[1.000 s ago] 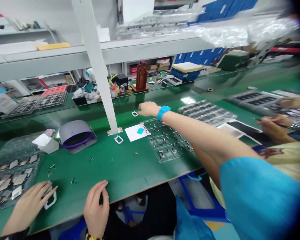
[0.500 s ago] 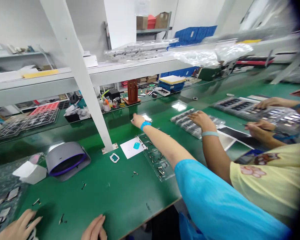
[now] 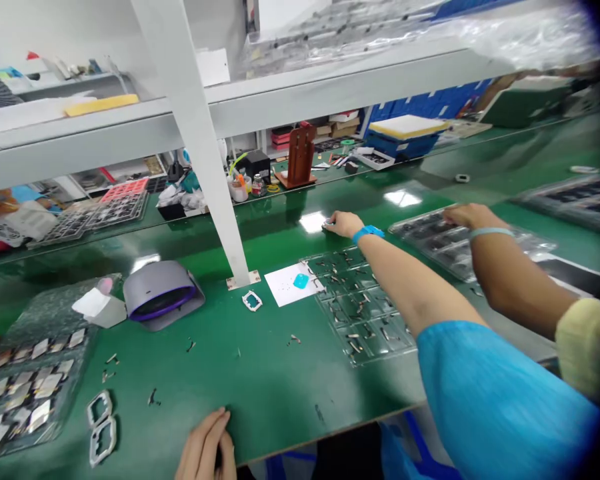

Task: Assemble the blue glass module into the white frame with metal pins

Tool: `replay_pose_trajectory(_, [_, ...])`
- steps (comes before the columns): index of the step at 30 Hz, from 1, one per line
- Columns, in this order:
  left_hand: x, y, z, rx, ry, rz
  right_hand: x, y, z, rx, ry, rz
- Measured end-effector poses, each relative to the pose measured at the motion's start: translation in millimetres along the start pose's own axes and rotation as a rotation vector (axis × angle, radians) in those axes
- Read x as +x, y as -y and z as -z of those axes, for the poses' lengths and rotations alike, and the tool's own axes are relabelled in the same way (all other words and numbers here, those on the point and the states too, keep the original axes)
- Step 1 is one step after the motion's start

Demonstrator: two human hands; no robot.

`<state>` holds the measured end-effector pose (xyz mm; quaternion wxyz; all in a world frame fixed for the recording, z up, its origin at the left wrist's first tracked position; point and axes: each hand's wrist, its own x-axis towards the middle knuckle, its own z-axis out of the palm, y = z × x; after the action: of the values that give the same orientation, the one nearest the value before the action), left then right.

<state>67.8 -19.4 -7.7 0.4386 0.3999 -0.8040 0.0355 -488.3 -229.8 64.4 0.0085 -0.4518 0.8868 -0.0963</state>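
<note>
My right hand [image 3: 207, 445] rests on the green table [image 3: 260, 400] near its front edge. Its fingers are loosely bent and close together, with nothing visible in them; the palm is hidden. My left hand is out of view. Two white frames [image 3: 101, 427] lie end to end left of my right hand, apart from it. Small dark flex-cable-like pieces [image 3: 153, 398] are scattered beyond. Farther off is a single white frame [image 3: 252, 301]. A clear compartment tray [image 3: 353, 313] with small dark parts lies to the right, beside a white sheet [image 3: 280, 283] bearing a blue square [image 3: 301, 281].
A co-worker's blue-sleeved arm [image 3: 410, 287] reaches across from the right; another person's arm [image 3: 505, 253] is over a second tray. A grey visor-like object [image 3: 161, 293] and a tray of flat metallic parts [image 3: 30, 383] lie left. A white post [image 3: 200, 133] rises mid-table.
My left hand has left the view, and the two white frames by its former place now show fully. My view has shifted left and closer. My right hand stays on the table.
</note>
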Motion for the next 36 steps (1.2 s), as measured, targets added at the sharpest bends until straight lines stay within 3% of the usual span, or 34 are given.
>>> replay_pose_trajectory(5, [1.5,-0.7,1.7,0.002,-0.006,-0.027,-24.7,19.0,23.4,-0.033,-0.001,0.089])
replay_pose_trajectory(7, [3.6,-1.6,3.0,0.009,-0.009,-0.042,-50.0,32.0,35.1,-0.022,-0.014,0.17])
replay_pose_trajectory(10, [6.5,-3.0,4.7,0.0,-0.009,-0.04,-109.3,55.5,44.9,0.019,-0.018,0.323])
replay_pose_trajectory(14, [6.8,-2.9,6.9,-0.036,0.002,-0.022,-199.2,90.3,30.9,0.085,0.01,0.527])
replay_pose_trajectory(17, [4.9,-0.4,9.2,-0.076,0.02,-0.013,-242.4,111.2,8.6,0.1,0.041,0.579])
replay_pose_trajectory(21, [2.3,4.1,11.0,-0.097,0.045,-0.022,-260.0,122.5,-8.3,0.114,0.031,0.568])
replay_pose_trajectory(27, [-2.8,6.1,10.3,-0.113,0.04,0.037,-262.0,100.8,4.5,0.204,-0.034,0.498])
replay_pose_trajectory(30, [-2.5,6.5,13.1,-0.207,0.089,0.174,-277.9,93.1,11.3,0.294,-0.031,0.508])
replay_pose_trajectory(32, [3.0,7.6,15.6,-0.358,0.153,0.356,-297.1,99.5,12.1,0.449,0.002,0.558])
replay_pose_trajectory(36, [31.0,7.7,14.0,-0.829,0.252,0.749,-335.8,143.0,6.2,0.733,0.127,0.755])
